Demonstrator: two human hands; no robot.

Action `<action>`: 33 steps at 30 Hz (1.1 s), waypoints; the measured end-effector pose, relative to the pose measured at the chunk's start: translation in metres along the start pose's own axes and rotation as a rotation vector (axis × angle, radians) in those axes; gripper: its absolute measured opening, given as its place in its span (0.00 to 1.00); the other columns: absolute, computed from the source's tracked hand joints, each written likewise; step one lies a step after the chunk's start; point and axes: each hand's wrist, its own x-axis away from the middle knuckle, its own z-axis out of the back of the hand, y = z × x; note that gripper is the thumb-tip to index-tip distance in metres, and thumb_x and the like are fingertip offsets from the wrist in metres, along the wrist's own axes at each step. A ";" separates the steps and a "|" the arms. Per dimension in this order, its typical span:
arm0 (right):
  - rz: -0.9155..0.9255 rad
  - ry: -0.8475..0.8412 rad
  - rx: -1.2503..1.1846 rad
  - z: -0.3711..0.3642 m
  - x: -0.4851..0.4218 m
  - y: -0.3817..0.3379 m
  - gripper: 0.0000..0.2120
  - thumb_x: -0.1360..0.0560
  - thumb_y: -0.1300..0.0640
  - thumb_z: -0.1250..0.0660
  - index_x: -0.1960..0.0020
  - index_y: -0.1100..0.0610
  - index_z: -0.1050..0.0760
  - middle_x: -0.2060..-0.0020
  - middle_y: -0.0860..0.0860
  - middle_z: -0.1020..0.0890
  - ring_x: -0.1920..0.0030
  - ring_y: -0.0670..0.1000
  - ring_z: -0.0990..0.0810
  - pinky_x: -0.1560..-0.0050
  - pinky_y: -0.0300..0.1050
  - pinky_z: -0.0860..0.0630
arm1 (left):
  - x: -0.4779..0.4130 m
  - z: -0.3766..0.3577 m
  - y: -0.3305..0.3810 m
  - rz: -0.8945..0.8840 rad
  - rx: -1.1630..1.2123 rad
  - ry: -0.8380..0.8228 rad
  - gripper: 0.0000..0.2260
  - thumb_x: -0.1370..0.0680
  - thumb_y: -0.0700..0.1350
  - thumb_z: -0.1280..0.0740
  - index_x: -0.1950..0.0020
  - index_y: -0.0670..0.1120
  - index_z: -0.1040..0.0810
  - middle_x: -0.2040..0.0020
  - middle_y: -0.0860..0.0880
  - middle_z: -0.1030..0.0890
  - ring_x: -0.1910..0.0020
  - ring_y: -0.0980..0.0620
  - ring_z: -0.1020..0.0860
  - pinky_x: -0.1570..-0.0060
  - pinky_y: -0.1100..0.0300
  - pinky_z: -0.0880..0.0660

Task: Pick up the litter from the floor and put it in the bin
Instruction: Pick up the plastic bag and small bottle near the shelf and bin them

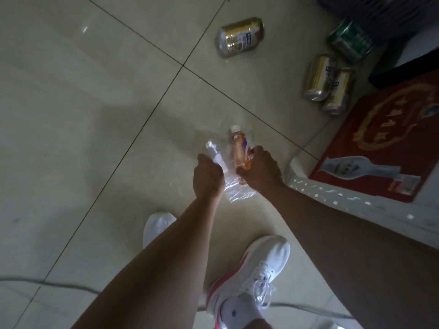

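Note:
Low over the tiled floor, my right hand (261, 170) is closed around an orange drink bottle (240, 150) with a white cap. My left hand (207, 176) grips a clear plastic bottle (213, 154) just to its left. A crumpled clear plastic bag (237, 189) lies on the floor beneath and between both hands. Farther off lie a gold can (240, 36), two gold cans side by side (326, 84) and a green can (349, 40). No bin is recognisable in view.
A white perforated plastic stool or crate (356, 205) stands at the right, bearing a red printed box (384, 143). Dark objects fill the top right corner. My white shoes (249, 276) are below the hands. A grey cable (59, 284) runs across the floor at bottom left.

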 end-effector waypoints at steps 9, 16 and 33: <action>0.043 0.086 -0.015 0.148 0.133 -0.056 0.28 0.27 0.49 0.27 0.34 0.61 0.31 0.40 0.59 0.22 0.42 0.61 0.21 0.43 0.52 0.23 | 0.122 0.186 0.059 -0.149 0.008 -0.009 0.08 0.26 0.42 0.30 0.48 0.46 0.18 0.53 0.47 0.15 0.51 0.43 0.17 0.56 0.56 0.25; 0.147 0.166 -0.143 0.336 0.320 -0.149 0.28 0.26 0.49 0.27 0.33 0.61 0.31 0.42 0.57 0.22 0.45 0.59 0.19 0.46 0.51 0.21 | 0.283 0.400 0.147 -0.259 0.100 -0.013 0.04 0.22 0.40 0.35 0.57 0.42 0.24 0.63 0.49 0.25 0.58 0.42 0.20 0.60 0.50 0.27; -0.338 0.660 -0.627 0.390 0.761 -0.119 0.25 0.26 0.50 0.27 0.34 0.56 0.29 0.43 0.55 0.21 0.47 0.59 0.19 0.52 0.52 0.22 | 0.587 0.568 0.226 -0.825 -0.023 -0.694 0.16 0.28 0.34 0.31 0.45 0.51 0.16 0.55 0.59 0.14 0.59 0.62 0.17 0.57 0.54 0.18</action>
